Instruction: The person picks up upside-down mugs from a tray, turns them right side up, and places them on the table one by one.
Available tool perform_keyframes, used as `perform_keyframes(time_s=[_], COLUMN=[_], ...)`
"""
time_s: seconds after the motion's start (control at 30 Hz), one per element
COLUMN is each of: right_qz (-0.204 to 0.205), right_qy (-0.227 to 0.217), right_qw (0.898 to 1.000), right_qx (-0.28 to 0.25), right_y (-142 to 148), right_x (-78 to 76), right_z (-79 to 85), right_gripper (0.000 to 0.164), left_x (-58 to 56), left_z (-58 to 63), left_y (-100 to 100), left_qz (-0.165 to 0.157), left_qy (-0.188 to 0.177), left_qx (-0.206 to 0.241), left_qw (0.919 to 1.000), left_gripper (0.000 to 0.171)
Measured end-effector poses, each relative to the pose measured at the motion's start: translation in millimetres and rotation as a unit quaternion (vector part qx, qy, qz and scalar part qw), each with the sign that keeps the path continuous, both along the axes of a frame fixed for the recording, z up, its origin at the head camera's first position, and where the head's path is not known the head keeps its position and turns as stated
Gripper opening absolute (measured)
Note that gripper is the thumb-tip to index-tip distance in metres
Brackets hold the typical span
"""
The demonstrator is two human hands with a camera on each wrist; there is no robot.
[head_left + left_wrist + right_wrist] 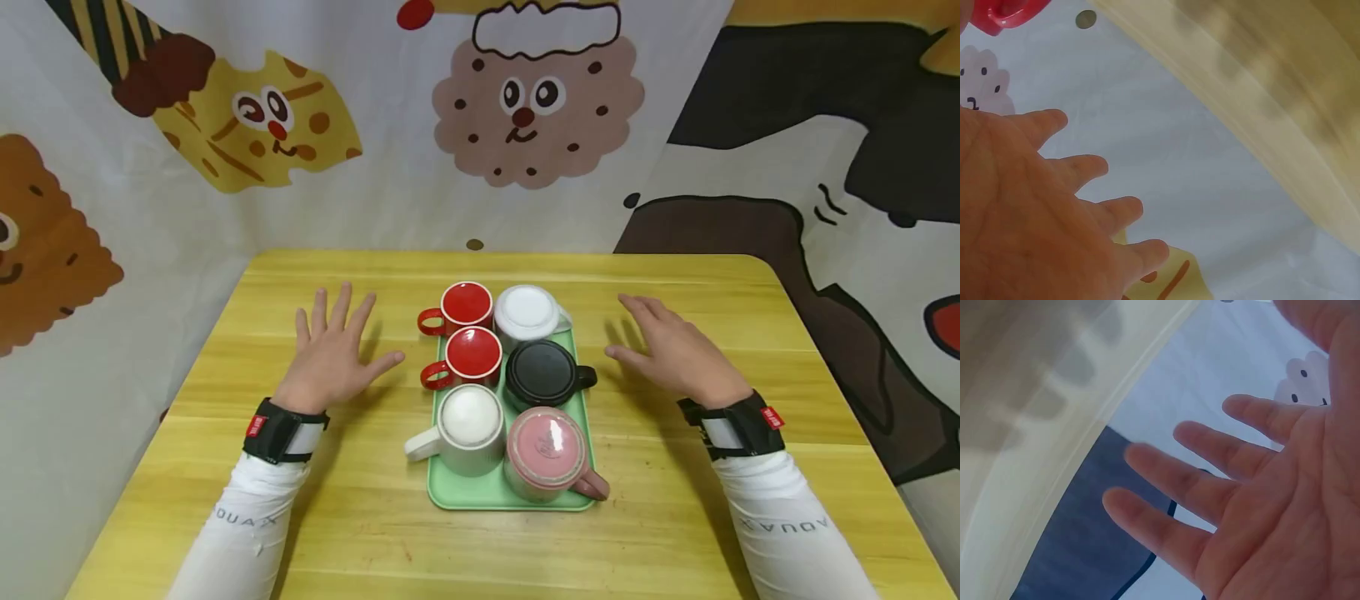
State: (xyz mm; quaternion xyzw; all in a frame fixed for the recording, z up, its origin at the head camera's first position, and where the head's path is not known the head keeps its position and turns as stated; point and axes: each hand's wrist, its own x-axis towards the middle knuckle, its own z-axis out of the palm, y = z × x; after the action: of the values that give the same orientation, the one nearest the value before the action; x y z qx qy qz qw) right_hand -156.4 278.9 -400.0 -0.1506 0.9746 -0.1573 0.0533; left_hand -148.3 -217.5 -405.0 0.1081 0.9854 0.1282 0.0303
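Here my left hand [330, 354] and right hand [671, 350] hover flat over the yellow table [750, 300], fingers spread and straight, holding nothing. Between them sits the green tray [465, 493] with six mugs: two red mugs [467, 332] nearest my left, the black mug [543, 375] nearest my right. Both wrist views are blurred.

Left hand [1016, 212], spread fingers [1119, 209], red mug handle [1010, 12]

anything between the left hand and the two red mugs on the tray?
Nothing visible. The left hand is open beside the green plastic tray; only bare yellow wooden table separates it from the two red ceramic mugs, their handles facing it.
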Motion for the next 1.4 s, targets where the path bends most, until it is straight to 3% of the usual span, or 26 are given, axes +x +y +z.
perform_keyframes(time_s=[0.33,0.53,0.7,0.87,1.13,1.4], right_qz=[0.074,0.117,0.148,0.145,0.145,0.130], right_qy=[0.017,0.003,0.015,0.008,0.024,0.060], right_qw=[0.997,0.993,0.988,0.985,0.984,0.983], right_qx=[0.006,-0.013,-0.045,-0.090,-0.097,-0.118], right_y=[-34,-55,-69,-70,-62,-55], right_x=[-29.4,-50.8,-58.4,-60.8,-56.9,-50.3], right_z=[5.9,-0.1,-7.5,-12.6,-13.7,8.4], right_gripper=[0.073,0.063,0.033,0.011,0.012,0.020], left_x=[-0.9,-4.8,-7.2,-8.0,-7.5,-10.1], left_z=[11.3,15.3,13.3,11.0,14.2,22.5], left_y=[5,17,22,22,23,26], left_qz=[-0.015,-0.028,-0.032,-0.031,-0.033,-0.047], left_qy=[0.021,0.016,0.011,0.008,0.012,0.034], left_qx=[-0.006,-0.010,-0.010,-0.010,-0.002,0.018], left_qw=[0.9996,0.9994,0.9994,0.9994,0.9994,0.9982], left_gripper=[0.106,0.106,0.106,0.106,0.106,0.104])
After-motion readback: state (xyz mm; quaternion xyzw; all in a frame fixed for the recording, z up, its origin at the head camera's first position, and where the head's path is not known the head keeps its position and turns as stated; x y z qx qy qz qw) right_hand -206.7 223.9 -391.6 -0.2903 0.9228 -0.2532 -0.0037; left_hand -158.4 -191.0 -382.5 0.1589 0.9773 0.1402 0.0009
